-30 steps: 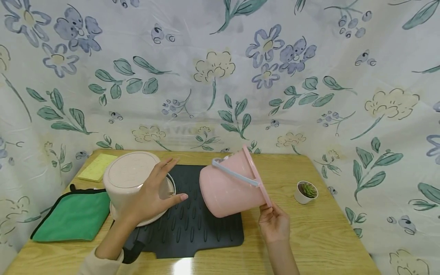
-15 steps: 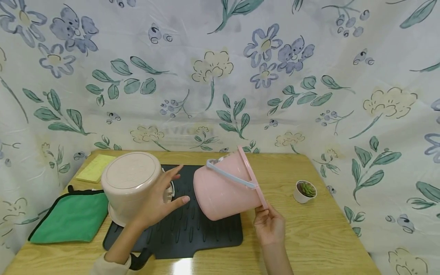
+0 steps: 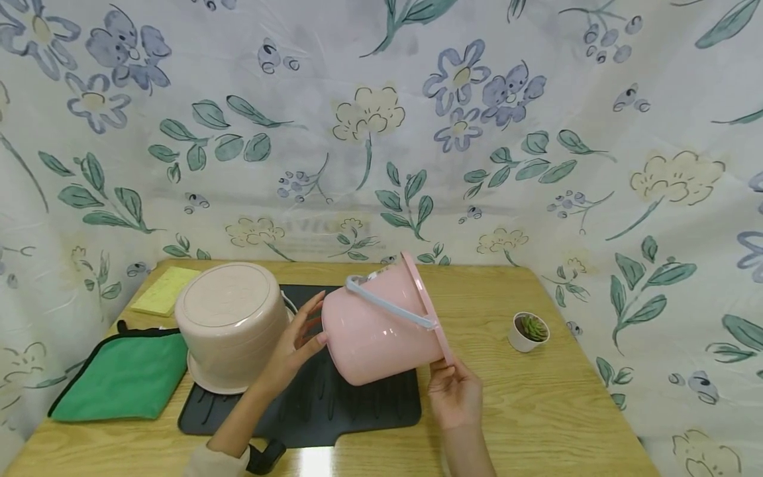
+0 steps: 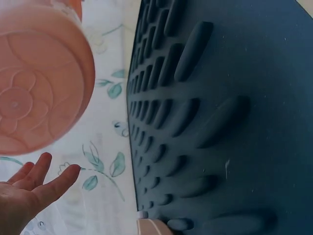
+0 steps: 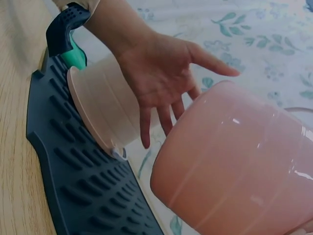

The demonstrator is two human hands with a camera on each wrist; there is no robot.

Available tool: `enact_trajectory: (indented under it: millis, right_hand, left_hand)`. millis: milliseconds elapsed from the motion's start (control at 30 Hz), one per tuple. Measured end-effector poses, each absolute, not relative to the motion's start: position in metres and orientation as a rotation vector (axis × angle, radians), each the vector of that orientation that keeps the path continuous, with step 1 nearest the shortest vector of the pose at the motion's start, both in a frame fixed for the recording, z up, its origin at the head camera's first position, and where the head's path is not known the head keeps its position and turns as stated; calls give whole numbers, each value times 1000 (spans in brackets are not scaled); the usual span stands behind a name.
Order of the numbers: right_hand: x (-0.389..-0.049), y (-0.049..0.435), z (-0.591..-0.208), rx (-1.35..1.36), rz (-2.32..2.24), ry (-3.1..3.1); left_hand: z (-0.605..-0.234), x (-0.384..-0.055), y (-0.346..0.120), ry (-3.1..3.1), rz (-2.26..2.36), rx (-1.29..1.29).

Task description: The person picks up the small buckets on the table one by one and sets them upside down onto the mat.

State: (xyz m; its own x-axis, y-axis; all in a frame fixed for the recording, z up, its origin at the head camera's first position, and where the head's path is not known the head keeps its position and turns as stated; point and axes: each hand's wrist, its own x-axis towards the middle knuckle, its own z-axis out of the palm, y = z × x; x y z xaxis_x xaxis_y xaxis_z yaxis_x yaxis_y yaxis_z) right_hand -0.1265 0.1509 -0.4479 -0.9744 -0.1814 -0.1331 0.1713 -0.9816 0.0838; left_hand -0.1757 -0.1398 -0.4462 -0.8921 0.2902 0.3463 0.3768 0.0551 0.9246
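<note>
A pink bucket (image 3: 381,338) with a pale blue handle (image 3: 390,306) is held tilted on its side above the dark mat, mouth to the right. My right hand (image 3: 457,397) pinches its lower rim between thumb and fingers. At the bucket's base, my left hand (image 3: 292,351) has its fingers spread; in the right wrist view that left hand (image 5: 156,73) is at the base edge, and I cannot tell whether it touches. The left wrist view shows the bucket's base (image 4: 44,93) with an embossed flower. A cream bucket (image 3: 229,331) stands upside down on the mat, left of my left hand.
The dark ridged mat (image 3: 369,411) lies on the wooden table (image 3: 536,411). A green cloth (image 3: 125,377) with black edging and a yellow sponge cloth (image 3: 167,291) are at the left. A small potted succulent (image 3: 528,331) stands at the right. A floral curtain (image 3: 381,165) hangs behind.
The pink bucket and my right hand have shifted left. My left hand has moved right, away from the cream bucket, up to the pink bucket's base.
</note>
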Motion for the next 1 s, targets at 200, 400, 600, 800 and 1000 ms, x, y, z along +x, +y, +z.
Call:
enact_trajectory:
  millis: [200,400,600,800,1000]
  right_hand:
    - [-130,153,-463,86,-2913,-152]
    - [-121,146,-450,153,-2920,-160]
    - [-118,143,-452,201,-2921,-172]
    - [-113,141,-451,227,-2917,-217]
    - [-108,135,-450,181,-2887,-231]
  left_hand:
    - [-450,-175,-135,-2195,-2071,-671]
    - [-452,-172,-130,-2187,-2118,-623]
    - [-452,-167,-123,-2156,-2129,-598]
    - [-455,-165,-116,-2061,-2157,-606]
    - [-455,-165,-110,-1914,-2194,-679]
